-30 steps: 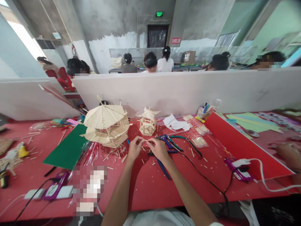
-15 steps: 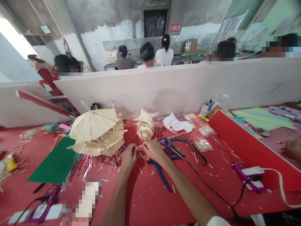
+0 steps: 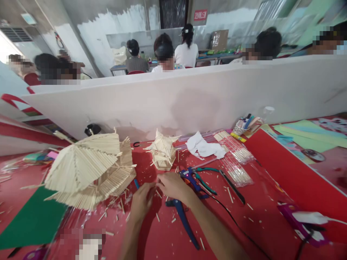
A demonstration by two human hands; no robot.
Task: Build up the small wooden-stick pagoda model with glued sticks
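Observation:
My left hand (image 3: 142, 199) and my right hand (image 3: 173, 186) come together over the red table, fingertips pinched and touching or nearly so. Whatever lies between the fingers is too small and covered to make out. Just behind them stands a small pavilion model (image 3: 163, 151) built of wooden sticks. A larger stick pavilion (image 3: 84, 162) with a broad roof is to the left of my left hand. By my right hand lie a blue glue gun (image 3: 191, 177) and a dark-blue-handled cutting tool (image 3: 184, 222), partly under my right forearm.
Teal-handled pliers (image 3: 208, 184), crumpled white tissue (image 3: 203, 145) and bagged sticks (image 3: 237, 162) lie to the right. A red board (image 3: 287, 173) slants beyond them. Stick scraps litter the red tabletop (image 3: 162, 238). A white partition (image 3: 151, 104) runs behind; several people sit past it.
The view has turned and come closer, with the large pavilion shifting left and lower. Both hands stay together; the small pale stick seen at the fingertips before no longer shows.

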